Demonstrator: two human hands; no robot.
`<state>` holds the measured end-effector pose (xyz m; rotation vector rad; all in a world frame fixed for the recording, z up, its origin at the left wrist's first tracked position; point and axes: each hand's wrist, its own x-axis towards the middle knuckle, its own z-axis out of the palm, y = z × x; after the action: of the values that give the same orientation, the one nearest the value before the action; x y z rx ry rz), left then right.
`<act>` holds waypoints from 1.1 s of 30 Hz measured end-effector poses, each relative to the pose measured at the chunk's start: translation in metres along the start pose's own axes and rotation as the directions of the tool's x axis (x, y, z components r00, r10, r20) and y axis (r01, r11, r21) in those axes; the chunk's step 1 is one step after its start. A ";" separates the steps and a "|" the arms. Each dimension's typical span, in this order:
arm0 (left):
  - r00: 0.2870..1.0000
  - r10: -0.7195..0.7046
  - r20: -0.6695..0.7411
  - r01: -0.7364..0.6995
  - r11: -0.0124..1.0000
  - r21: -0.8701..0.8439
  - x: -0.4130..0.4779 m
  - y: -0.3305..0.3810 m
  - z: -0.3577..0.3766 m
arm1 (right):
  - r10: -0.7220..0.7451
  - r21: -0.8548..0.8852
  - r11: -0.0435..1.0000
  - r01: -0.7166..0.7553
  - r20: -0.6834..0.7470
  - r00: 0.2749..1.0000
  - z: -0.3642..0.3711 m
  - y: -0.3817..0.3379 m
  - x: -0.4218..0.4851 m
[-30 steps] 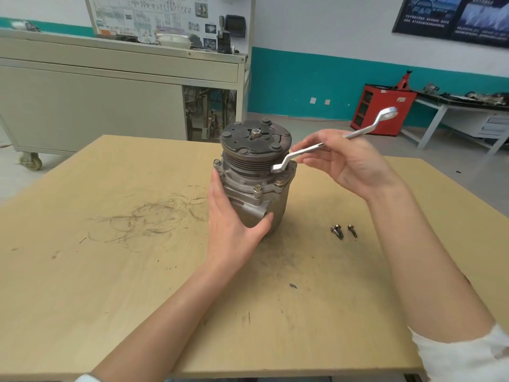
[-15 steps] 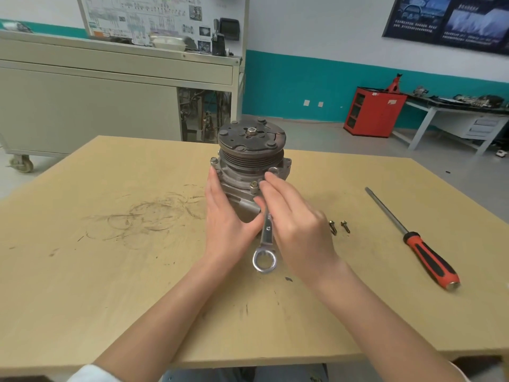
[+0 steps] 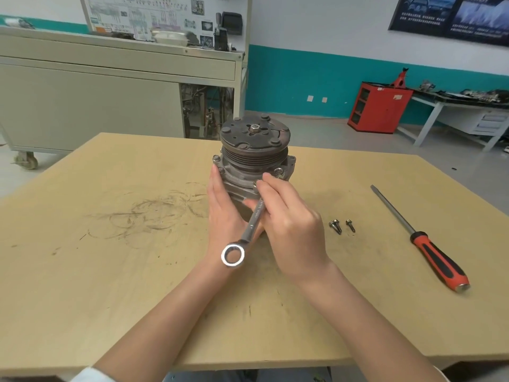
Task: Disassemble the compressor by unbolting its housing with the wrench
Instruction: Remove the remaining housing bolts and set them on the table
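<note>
Steel wrench (image 3: 254, 220) in right hand (image 3: 292, 230), upright compressor (image 3: 254, 158) — gripped by left hand (image 3: 223, 213)

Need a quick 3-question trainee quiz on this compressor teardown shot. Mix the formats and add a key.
1. True or false: the screwdriver lies on the table to the right of the compressor, with no hand on it.
2. How many loose bolts lie on the table between the compressor and the screwdriver? A) one B) two C) four
3. Fill in: the left hand holds the compressor while the right hand holds the ____.
Key: 1 true; 2 B; 3 wrench.
</note>
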<state>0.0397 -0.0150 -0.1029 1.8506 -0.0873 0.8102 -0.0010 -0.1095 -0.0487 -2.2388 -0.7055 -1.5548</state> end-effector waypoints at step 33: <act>0.996 -0.033 0.086 0.027 0.997 0.074 -0.004 -0.002 -0.007 | 0.462 0.833 -0.131 -0.538 0.531 0.710 0.008 0.081 0.028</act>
<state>0.0341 -0.0094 -0.1048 1.9515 -0.0861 0.7201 0.0586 -0.1667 -0.0243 -1.1112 -0.4767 -0.2424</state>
